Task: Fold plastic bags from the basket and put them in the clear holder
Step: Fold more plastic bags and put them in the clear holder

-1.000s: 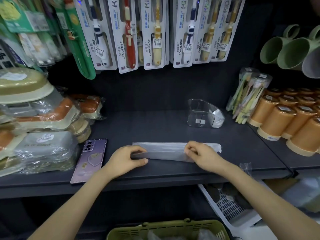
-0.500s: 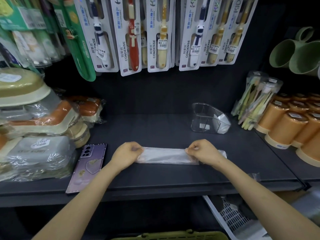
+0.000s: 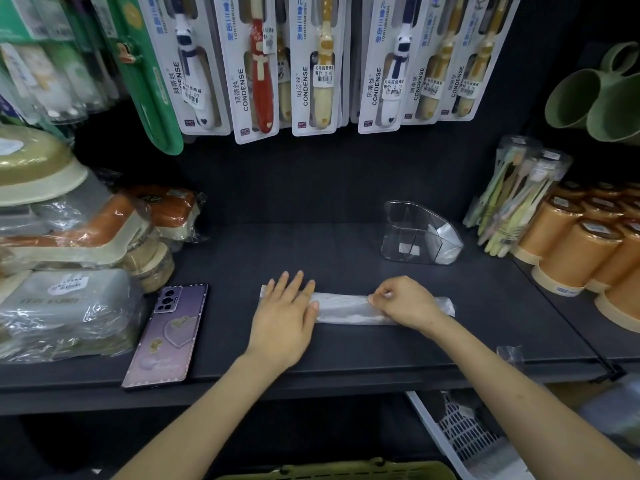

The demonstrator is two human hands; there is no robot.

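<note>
What could go wrong: The plastic bag [image 3: 346, 306] looked thin and slippery. I think the fold could pop open if it was let go too soon.
Another worry: A sideways push might make the strip slide on the smooth dark shelf [image 3: 346, 351] and go crooked.
How the bag looked: It was whitish and see-through, a bit crinkly, and folded into one long thin strip.
Where the bag was: It lay flat on the shelf, near the front edge and well apart from the clear holder [image 3: 408, 233].
Left hand [image 3: 284, 317]: It lay flat on the bag's left end, with the fingers straight and spread, pressing down.
Right hand [image 3: 403, 303]: Its fingers were curled and pinched the strip's top edge. A short bit of bag stuck out past it.
Clear holder: A folded bag [image 3: 446, 242] seemed to sit in its right part.
Basket [image 3: 346, 472]: Only its green rim showed, down below the shelf.
</note>
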